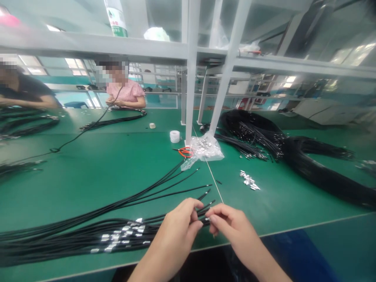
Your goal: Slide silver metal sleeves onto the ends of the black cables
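1. Black cable (205,222) sits between my hands, over the green bench (88,168) near its front edge; my left hand (182,223) looks closed round it, seemingly to steady it.
2. My right hand (232,227) pinches at the cable's end, thumb against fingers, by a small silver tip (207,219); so short a piece probably needs fingertips.
3. The cable bundle (58,239) stretches along my left, likely so its ends lie within reach.
4. Loose silver pieces (249,181) are piled beyond my right hand, presumably to be picked easily.
5. A clear bag (216,153) and orange-handled tool (183,155) lie farther off, perhaps being wanted less often.
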### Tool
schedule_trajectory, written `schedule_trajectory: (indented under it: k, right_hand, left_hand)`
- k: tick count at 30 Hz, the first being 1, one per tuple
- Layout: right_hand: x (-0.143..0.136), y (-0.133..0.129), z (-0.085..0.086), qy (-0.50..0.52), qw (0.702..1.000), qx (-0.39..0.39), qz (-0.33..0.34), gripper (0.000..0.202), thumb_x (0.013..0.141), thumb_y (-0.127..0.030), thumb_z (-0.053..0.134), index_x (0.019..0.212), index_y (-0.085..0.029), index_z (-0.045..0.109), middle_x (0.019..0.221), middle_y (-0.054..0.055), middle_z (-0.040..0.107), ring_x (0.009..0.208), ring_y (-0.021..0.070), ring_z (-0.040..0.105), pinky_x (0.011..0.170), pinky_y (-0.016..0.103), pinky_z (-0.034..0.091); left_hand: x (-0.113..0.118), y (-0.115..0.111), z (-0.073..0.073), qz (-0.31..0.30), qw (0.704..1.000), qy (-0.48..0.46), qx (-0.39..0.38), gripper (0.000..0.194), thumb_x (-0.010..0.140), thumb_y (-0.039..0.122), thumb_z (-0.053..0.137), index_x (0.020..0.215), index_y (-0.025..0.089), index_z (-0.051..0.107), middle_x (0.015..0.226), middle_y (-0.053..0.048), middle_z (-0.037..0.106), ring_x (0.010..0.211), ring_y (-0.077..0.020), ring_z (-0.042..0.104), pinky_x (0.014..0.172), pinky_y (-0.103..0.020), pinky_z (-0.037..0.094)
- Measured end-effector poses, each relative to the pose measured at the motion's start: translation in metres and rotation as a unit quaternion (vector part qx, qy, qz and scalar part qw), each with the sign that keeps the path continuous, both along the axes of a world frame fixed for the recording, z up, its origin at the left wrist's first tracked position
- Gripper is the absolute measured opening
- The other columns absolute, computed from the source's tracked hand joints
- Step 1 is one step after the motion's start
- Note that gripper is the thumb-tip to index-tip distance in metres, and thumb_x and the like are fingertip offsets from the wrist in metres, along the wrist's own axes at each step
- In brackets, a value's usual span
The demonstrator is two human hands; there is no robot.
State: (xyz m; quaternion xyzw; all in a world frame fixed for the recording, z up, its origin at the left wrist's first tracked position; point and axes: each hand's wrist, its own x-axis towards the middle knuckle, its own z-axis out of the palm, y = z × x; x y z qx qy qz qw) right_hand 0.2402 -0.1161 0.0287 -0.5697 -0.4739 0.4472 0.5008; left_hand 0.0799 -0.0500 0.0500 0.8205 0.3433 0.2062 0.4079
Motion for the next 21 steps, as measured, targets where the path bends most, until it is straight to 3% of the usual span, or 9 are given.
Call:
schedule_trajectory:
  k: [10, 13, 17, 21]
  right_hand:
    - [-0.017, 0.005, 0.003, 0.087, 0.996, 0.005, 0.01, 0.015, 0.079, -0.028, 0.061, 0.08, -0.014, 0.063, 0.069, 0.002, 0.061, 0.061, 0.0123, 0.057, 0.06, 0.024, 0.047]
    - [-0.016, 0.006, -0.001, 0.126, 0.992, 0.004, -0.016, 0.016, 0.078, -0.029, 0.064, 0.083, -0.015, 0.058, 0.063, 0.001, 0.063, 0.058, 0.0125, 0.058, 0.06, 0.025, 0.047]
    - [-0.013, 0.005, -0.004, 0.117, 0.993, 0.001, -0.03, 0.017, 0.077, -0.029, 0.064, 0.078, -0.015, 0.055, 0.061, 0.003, 0.066, 0.057, 0.013, 0.059, 0.061, 0.026, 0.047]
    - [-0.018, 0.006, -0.001, 0.114, 0.993, -0.006, -0.012, 0.017, 0.077, -0.029, 0.064, 0.074, -0.015, 0.055, 0.059, 0.002, 0.065, 0.056, 0.0126, 0.058, 0.059, 0.025, 0.047]
  left_hand:
    - [-0.001, 0.007, 0.007, -0.042, 0.991, -0.053, -0.113, 0.02, 0.077, 0.01, 0.05, 0.092, 0.023, 0.054, 0.07, 0.006, 0.06, 0.064, -0.0086, 0.052, 0.058, -0.018, 0.038]
    - [-0.01, 0.014, 0.008, -0.034, 0.995, -0.011, -0.09, 0.019, 0.075, 0.015, 0.055, 0.092, 0.023, 0.056, 0.076, 0.005, 0.061, 0.068, -0.0104, 0.052, 0.06, -0.019, 0.038]
    - [-0.021, 0.022, 0.009, -0.023, 0.999, 0.042, -0.022, 0.005, 0.074, 0.017, 0.057, 0.072, 0.021, 0.058, 0.069, 0.006, 0.059, 0.065, -0.0096, 0.05, 0.058, -0.019, 0.034]
    - [-0.02, 0.022, 0.007, -0.021, 0.999, 0.026, -0.037, 0.005, 0.074, 0.017, 0.058, 0.072, 0.021, 0.059, 0.066, 0.007, 0.058, 0.061, -0.0085, 0.049, 0.055, -0.018, 0.033]
